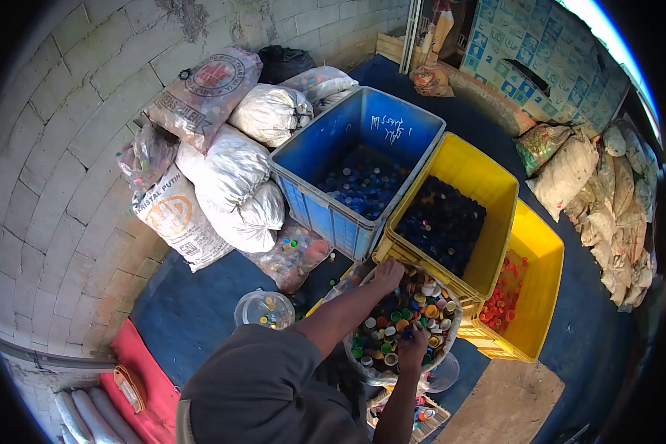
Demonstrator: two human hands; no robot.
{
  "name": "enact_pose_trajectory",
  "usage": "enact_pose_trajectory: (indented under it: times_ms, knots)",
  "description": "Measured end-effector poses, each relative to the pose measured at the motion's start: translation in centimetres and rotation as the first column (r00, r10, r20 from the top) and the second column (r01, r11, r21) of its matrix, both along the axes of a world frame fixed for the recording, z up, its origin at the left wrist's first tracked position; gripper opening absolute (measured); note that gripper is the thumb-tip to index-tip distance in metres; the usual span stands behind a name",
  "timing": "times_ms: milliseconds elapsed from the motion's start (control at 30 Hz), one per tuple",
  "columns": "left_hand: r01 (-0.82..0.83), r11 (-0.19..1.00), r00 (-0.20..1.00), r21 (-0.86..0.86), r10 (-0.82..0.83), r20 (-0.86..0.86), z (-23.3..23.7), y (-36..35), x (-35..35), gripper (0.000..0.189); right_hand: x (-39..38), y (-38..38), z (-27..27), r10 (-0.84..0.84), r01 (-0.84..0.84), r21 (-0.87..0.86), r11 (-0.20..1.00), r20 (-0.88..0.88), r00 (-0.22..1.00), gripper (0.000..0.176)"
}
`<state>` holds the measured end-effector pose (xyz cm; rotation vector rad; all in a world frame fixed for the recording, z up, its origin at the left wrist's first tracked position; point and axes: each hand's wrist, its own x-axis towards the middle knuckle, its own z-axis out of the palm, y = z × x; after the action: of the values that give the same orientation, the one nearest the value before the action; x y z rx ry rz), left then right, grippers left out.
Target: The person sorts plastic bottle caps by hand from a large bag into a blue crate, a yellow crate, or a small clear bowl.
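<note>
A white sack (451, 337) full of mixed coloured bottle caps (392, 325) sits open in front of me. My left hand (388, 274) rests on the sack's far rim, fingers curled over the edge beside the yellow crate. My right hand (414, 342) lies down among the caps near the sack's middle, fingers closed on them; which cap it holds I cannot tell. Beyond the sack stand a blue crate (325, 211) of blue caps, a yellow crate (496, 222) of dark caps and a second yellow crate (544, 296) of red caps.
A clear bowl (265, 309) with a few caps sits on the blue mat at left. Filled white and printed sacks (233, 185) are piled against the brick wall. More sacks (614, 207) line the right side. A small basket of caps (425, 416) is by my right arm.
</note>
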<state>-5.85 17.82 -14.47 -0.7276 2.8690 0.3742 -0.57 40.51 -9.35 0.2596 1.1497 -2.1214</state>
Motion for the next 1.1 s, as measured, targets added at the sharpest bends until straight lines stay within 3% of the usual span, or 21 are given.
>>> enact_pose_trajectory:
  times_ms: [233,333,433,500,533,567,633,733,833,933,1033,1100]
  knots:
    - [0.048,0.998,0.986,0.037,-0.041,-0.163,0.8,-0.9,1.8,0.026,1.8,0.0,-0.5,0.028,-0.028,0.019,0.999,-0.010,1.000,0.016]
    - [0.041,0.982,0.998,0.183,-0.030,-0.061,2.0,-1.2,1.8,0.027,2.5,-0.2,-0.6,0.058,-0.058,0.064,0.996,-0.007,0.998,0.016]
    - [-0.024,0.965,0.991,0.260,0.058,-0.123,1.4,-1.8,1.8,0.030,3.0,0.0,-1.7,0.104,-0.103,0.086,0.991,-0.009,0.995,0.016]
    - [-0.070,0.928,0.995,0.367,0.090,-0.039,2.1,-2.8,1.9,0.036,3.1,0.5,-3.0,0.131,-0.128,0.105,0.986,-0.027,0.991,0.018]
    - [-0.078,0.891,0.992,0.447,0.112,-0.050,0.9,-3.3,1.6,0.037,3.4,0.2,-2.2,0.147,-0.128,0.153,0.980,-0.127,0.981,0.019]
    - [-0.064,0.900,0.991,0.432,0.110,-0.083,-1.0,-3.7,1.2,0.036,3.6,0.2,-2.1,0.153,-0.130,0.179,0.975,-0.120,0.981,0.021]
    - [-0.049,0.877,0.991,0.477,0.102,-0.086,0.0,-4.1,1.5,0.031,3.9,0.3,-2.0,0.116,-0.103,0.146,0.984,-0.078,0.990,0.020]
    - [-0.052,0.762,0.994,0.646,0.103,-0.041,-0.6,-5.1,1.6,0.039,3.9,0.6,-2.1,0.087,-0.079,0.123,0.989,-0.055,0.995,0.019]
    - [-0.042,0.774,0.997,0.632,-0.004,0.071,-1.6,-5.7,1.4,0.048,3.7,0.7,-2.4,0.057,-0.056,0.079,0.995,-0.018,0.998,0.021]
    - [0.009,0.798,1.000,0.603,-0.011,0.000,-2.4,-5.7,1.5,0.048,3.4,0.6,-2.1,0.049,-0.048,0.079,0.996,-0.012,0.999,0.020]
    - [-0.024,0.780,0.981,0.626,0.138,-0.134,-0.7,-4.9,2.3,0.047,3.0,0.6,-1.6,0.051,-0.046,0.122,0.992,-0.038,0.998,0.017]
    - [-0.102,0.640,0.965,0.762,0.249,-0.080,0.7,-4.4,2.7,0.044,2.7,0.7,-1.4,0.027,-0.026,0.110,0.994,-0.011,1.000,0.017]
